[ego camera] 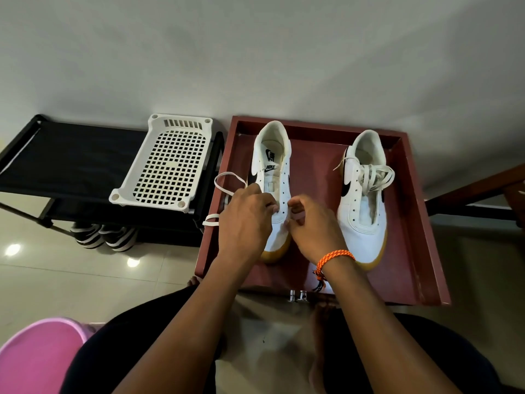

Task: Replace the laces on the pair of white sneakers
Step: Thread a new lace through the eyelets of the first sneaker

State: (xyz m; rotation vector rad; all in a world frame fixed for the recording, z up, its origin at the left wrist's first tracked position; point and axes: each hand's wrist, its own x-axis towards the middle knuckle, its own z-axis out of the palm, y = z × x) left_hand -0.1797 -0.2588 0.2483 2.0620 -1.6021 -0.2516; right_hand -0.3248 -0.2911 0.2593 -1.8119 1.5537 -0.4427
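Note:
Two white sneakers with gum soles stand on a dark red tray (312, 277), toes toward me. The left sneaker (272, 163) has bare upper eyelets. My left hand (245, 220) pinches a white lace (227, 183) at its lowest eyelets; the lace loops out to the left over the tray's edge. My right hand (309, 223), with an orange cord on the wrist, has its fingers curled at the same eyelet row, and whether it pinches the lace is hidden. The right sneaker (363, 194) holds a loose cream lace (375, 173) bunched over its tongue.
A white perforated plastic basket (167, 166) lies upside down on a black shoe rack (71, 155) to the left, with black striped shoes (105, 236) underneath. A pink tub (37, 356) sits at the lower left. Glossy tiled floor (85, 277) surrounds the tray.

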